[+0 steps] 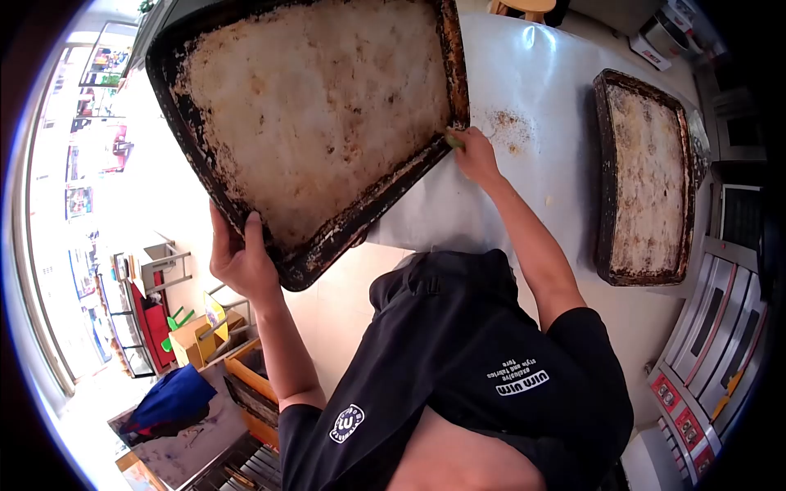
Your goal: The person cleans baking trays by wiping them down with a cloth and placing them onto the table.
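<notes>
A large, dark-rimmed baking tray (315,106) is tilted up off the metal table, its pale base stained and crusted brown. My left hand (244,258) grips the tray's lower left corner, thumb over the rim and fingers underneath. At the lower right corner, my right hand (476,155) is closed around a small green object (454,141), pressed close to the rim. Most of that object is hidden by my fingers, so its kind cannot be made out. Brown crumbs (512,129) lie scattered on the table just beyond my right hand.
A second crusted baking tray (647,184) rests on the metal table (557,172) to the right. Beyond it stands a steel deck oven (708,327) with red control panels. Boxes (196,340) and a blue bag (173,405) are at lower left, a wooden stool (524,6) at the top.
</notes>
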Demonstrator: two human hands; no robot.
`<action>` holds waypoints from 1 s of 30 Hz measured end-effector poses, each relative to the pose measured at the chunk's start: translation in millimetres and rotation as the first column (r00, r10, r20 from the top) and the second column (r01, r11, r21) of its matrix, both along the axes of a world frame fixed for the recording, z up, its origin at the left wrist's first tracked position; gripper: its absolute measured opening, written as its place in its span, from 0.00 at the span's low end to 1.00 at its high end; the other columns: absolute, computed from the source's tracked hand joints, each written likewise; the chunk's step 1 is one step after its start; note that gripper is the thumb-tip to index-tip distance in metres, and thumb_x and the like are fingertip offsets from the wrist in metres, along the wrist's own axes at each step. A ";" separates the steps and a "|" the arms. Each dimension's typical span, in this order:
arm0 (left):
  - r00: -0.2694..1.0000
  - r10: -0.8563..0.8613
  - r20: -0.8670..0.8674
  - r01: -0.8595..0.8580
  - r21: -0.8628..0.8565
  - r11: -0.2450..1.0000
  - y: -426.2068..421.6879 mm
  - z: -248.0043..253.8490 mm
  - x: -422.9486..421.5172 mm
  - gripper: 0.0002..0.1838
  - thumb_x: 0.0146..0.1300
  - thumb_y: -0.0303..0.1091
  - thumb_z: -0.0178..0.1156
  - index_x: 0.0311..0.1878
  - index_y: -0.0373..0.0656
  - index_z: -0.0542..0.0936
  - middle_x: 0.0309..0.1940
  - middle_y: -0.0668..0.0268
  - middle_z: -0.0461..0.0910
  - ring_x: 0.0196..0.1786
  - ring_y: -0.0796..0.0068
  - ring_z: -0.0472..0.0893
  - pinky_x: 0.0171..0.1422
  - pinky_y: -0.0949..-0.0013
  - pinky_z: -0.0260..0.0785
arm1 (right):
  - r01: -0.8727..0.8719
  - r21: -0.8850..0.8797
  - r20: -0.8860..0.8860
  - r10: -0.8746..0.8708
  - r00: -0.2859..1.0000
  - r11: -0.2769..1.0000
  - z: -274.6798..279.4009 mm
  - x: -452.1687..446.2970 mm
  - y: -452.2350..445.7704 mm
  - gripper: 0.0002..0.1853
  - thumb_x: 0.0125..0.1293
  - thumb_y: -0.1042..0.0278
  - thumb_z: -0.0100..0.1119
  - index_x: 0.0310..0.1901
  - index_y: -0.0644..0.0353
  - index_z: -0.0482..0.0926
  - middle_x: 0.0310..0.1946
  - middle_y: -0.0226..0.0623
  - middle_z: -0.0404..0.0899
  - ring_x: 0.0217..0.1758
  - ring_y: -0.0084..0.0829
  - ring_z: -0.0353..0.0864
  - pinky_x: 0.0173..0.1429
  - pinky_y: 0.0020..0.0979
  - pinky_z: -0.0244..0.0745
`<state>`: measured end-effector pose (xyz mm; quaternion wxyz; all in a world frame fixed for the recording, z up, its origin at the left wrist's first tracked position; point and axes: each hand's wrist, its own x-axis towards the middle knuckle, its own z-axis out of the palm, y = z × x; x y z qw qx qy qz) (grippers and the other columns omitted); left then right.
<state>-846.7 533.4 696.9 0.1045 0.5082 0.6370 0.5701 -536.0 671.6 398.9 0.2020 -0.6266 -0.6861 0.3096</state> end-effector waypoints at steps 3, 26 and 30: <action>1.000 -0.026 -0.001 0.026 0.042 0.999 1.3 0.5 1.8 0.31 0.63 0.13 0.60 0.72 0.27 0.72 0.60 0.56 0.84 0.54 0.75 0.83 0.59 0.74 0.75 | 0.092 0.418 -0.351 0.067 0.934 0.904 90.2 -52.7 -9.8 0.26 0.63 0.75 0.62 0.64 0.53 0.83 0.52 0.45 0.80 0.56 0.43 0.80 0.62 0.39 0.77; 0.987 -0.041 0.153 0.042 -0.002 0.999 -24.8 1.3 20.9 0.34 0.58 0.12 0.57 0.72 0.26 0.72 0.56 0.57 0.85 0.52 0.76 0.84 0.59 0.75 0.75 | -0.132 0.672 -0.433 0.531 0.728 0.729 250.8 -173.0 -53.5 0.26 0.64 0.69 0.58 0.65 0.50 0.80 0.64 0.46 0.78 0.60 0.49 0.81 0.64 0.44 0.76; 0.997 -0.011 0.073 0.013 -0.024 1.000 -40.9 -14.2 5.5 0.34 0.56 0.13 0.58 0.70 0.26 0.74 0.57 0.55 0.85 0.53 0.75 0.84 0.60 0.73 0.75 | 0.148 0.597 -0.389 0.123 0.913 0.788 103.8 -141.7 6.9 0.20 0.66 0.72 0.55 0.59 0.56 0.79 0.56 0.48 0.81 0.56 0.50 0.81 0.62 0.46 0.76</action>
